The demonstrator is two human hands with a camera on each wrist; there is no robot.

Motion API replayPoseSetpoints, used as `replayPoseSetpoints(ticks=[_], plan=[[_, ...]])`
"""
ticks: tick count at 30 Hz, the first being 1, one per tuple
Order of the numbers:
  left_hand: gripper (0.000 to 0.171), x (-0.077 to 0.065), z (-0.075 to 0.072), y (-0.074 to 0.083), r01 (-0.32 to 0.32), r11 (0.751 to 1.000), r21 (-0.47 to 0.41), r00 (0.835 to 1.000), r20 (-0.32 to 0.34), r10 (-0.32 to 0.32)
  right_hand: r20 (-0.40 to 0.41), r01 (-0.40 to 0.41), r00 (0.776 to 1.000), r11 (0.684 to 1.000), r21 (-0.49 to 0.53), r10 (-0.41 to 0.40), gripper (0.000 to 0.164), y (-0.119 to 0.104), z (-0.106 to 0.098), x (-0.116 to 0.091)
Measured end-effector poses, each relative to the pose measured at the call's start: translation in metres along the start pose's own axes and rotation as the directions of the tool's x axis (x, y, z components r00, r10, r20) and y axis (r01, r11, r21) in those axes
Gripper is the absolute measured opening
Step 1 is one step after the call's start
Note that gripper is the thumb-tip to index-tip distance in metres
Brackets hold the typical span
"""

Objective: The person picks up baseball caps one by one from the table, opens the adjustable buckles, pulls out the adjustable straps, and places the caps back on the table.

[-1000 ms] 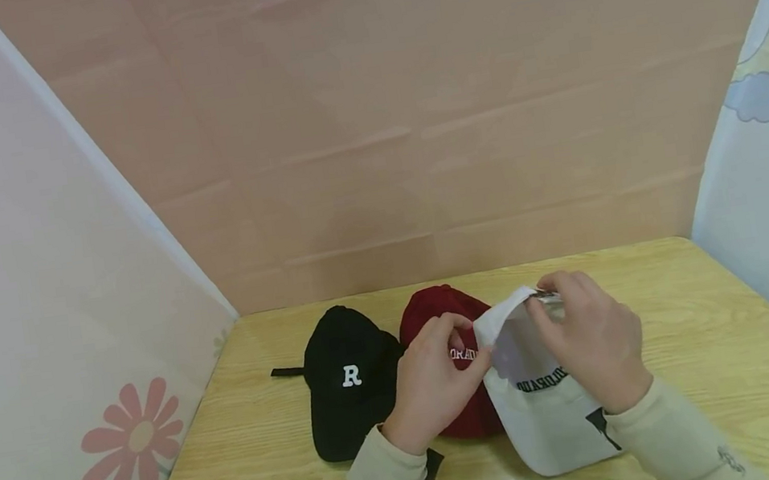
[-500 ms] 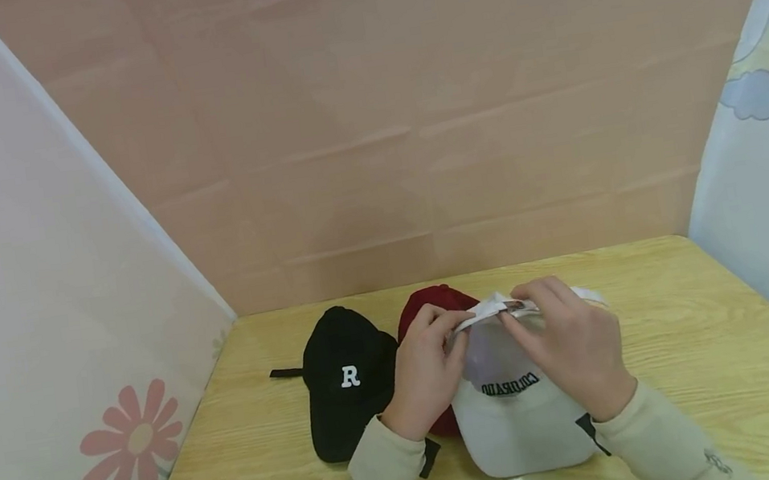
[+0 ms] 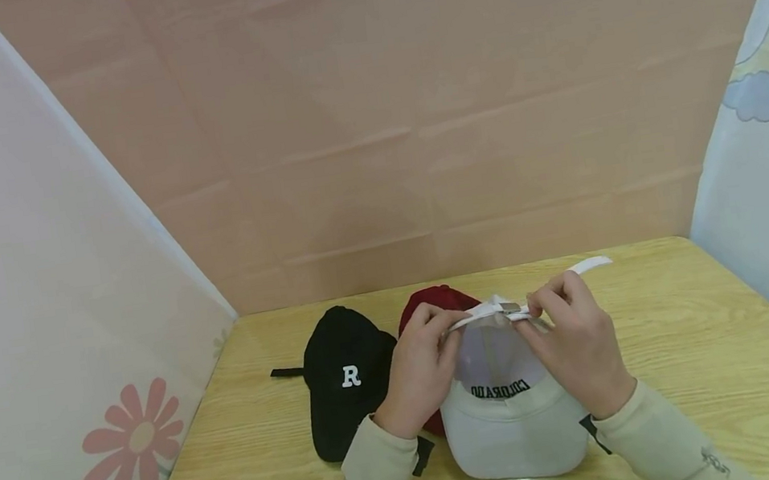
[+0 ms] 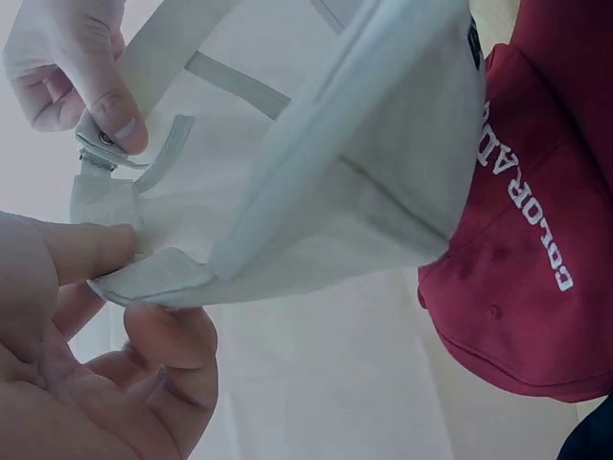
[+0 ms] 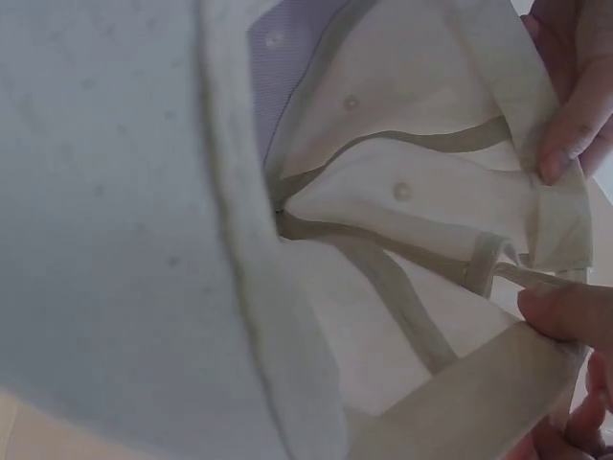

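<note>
- well, at far left the black cap [image 3: 346, 395] lies on the table [image 3: 702, 328], just left of the others; neither hand holds it.
- next the red cap [image 3: 432, 297], partly hidden behind the left hand and the white cap.
- then the left hand [image 3: 420, 373], clamped on the back rim [image 4: 158, 280] of the white cap, left of the buckle; thumb and fingers close together with only cloth between them, as the left wrist view shows.
- the white cap [image 3: 511, 403] is below and between the two hands, brim [image 3: 518, 453] toward the near edge of the table, hollow side facing the head camera; i cannot tell whether the brim bears on the table.
- the buckle [image 3: 510, 307] stands between the two grips, above the cap's opening, nearer the right fingertips than the left. this looks like the relation that counts: the strap [image 3: 483, 310] has its long axis running left to right, roughly level, from one hand through the buckle to the other.
- the right hand [image 3: 577, 344] pinches the strap just right of the buckle, thumb against fingers, hardly any gap.
- farthest right, the loose end [image 3: 590, 265] slants up and outward past the right knuckles, free of both hands.
</note>
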State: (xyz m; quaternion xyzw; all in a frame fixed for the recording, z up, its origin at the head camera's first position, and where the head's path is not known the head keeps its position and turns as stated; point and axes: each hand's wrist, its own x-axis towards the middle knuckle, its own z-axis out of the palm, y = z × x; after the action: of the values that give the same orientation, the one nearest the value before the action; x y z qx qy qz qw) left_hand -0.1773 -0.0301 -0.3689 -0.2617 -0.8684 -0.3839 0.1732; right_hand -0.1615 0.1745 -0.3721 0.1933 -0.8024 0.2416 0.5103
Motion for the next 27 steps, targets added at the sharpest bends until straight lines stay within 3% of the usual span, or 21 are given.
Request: replayPoseSetpoints(ticks=[6,14,21,27], plan=[[0.02,0.001,-0.004,0.0,-0.03,0.999,-0.035,0.999,-0.035,0.029,-0.052,0.047,0.997,0.999,-0.027,-0.048,0.009,0.004,0.003,0.0],[0.02,0.002,-0.005,-0.002,-0.054,0.998,-0.043,0.998,-0.02,0.053,0.09,0.007,0.996,0.999,-0.038,-0.003,0.011,0.002,0.003,-0.001],[0.026,0.002,0.001,0.002,-0.062,0.996,0.067,0.998,-0.017,0.063,0.114,-0.009,0.993,0.998,0.06,0.003,0.015,-0.002,0.006,-0.001],[0.031,0.005,0.008,0.003,-0.15,0.977,0.152,0.986,-0.043,0.158,0.104,-0.004,0.995,0.994,0.106,-0.007,0.016,-0.005,0.01,-0.002]])
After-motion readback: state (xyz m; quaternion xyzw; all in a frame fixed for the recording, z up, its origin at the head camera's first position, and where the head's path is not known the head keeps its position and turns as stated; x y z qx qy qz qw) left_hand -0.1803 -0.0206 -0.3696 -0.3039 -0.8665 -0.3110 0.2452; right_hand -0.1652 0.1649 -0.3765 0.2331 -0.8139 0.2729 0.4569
